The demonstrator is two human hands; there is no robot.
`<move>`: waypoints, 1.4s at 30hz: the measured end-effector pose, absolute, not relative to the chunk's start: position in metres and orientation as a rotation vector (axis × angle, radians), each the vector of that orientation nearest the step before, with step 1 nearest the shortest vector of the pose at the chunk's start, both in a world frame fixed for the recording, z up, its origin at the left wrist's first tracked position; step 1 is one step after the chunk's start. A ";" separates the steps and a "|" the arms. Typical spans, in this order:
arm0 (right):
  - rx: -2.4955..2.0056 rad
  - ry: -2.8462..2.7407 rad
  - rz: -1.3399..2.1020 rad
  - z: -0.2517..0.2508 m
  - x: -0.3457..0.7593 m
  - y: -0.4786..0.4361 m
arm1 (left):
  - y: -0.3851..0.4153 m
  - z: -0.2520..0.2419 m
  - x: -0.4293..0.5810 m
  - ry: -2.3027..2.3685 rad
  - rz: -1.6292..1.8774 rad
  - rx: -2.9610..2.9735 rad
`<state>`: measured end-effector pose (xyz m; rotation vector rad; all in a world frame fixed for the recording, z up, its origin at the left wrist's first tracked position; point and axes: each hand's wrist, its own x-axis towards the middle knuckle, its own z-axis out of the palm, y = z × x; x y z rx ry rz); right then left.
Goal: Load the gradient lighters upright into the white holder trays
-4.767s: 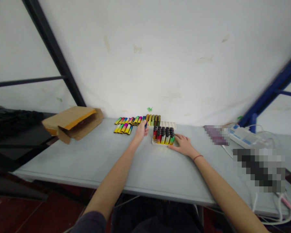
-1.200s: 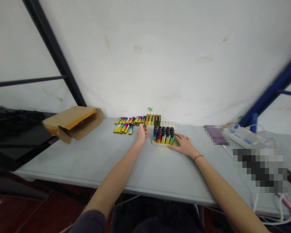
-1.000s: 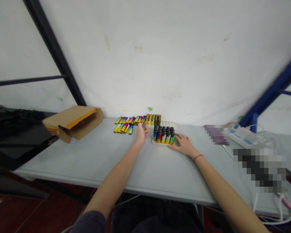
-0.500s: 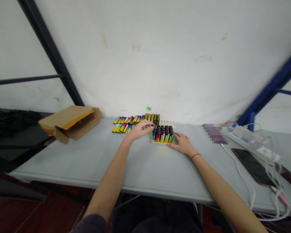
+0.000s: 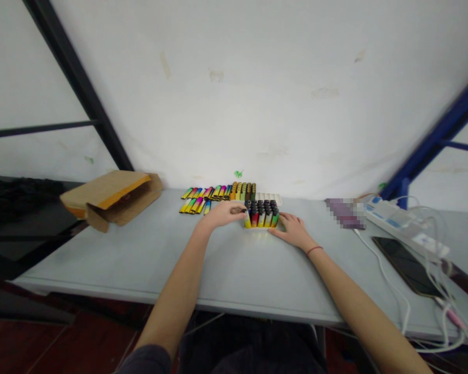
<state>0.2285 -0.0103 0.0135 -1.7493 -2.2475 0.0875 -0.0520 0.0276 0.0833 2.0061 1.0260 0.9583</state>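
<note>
In front of me a pale tray bears rows of upright lighters with black tops and multicoloured bodies. My left hand is closed in a pinch at the tray's front left corner, on the black top of a yellowish lighter that stands upright there. Its fingertips are partly hidden. My right hand grips the tray's right side, thumb at the front corner and fingers along the side. Behind my left hand, several loose shiny lighters lie on the table in two rows.
A second block of upright yellow-and-dark pieces and a white slotted tray stand near the wall. An opened cardboard box sits at the left. On the right are a phone, a power strip and loose white cables.
My left hand has lowered slightly at the tray's front left corner, and a yellowish lighter now shows upright there. My right hand has stayed at the tray's right side.
</note>
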 end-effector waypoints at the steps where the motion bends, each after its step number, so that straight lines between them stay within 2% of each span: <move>1: -1.746 -2.250 0.088 0.014 0.229 -0.010 | 0.028 0.083 -0.052 1.025 0.973 2.004; 12: -1.792 -2.270 0.089 0.017 0.228 -0.006 | 0.021 0.085 -0.044 0.988 0.936 1.907; 25: -1.708 -2.286 0.268 0.027 0.229 0.022 | 0.023 0.082 -0.041 1.005 0.887 1.977; 32: -1.623 -2.234 0.176 0.018 0.251 -0.010 | 0.025 0.080 -0.018 1.072 1.202 1.947; 38: -1.718 -2.072 0.193 0.016 0.308 -0.048 | 0.063 0.036 0.041 1.093 0.727 2.504; 42: -1.779 -1.930 0.245 0.016 0.341 -0.059 | 0.074 0.021 0.076 1.328 0.522 2.714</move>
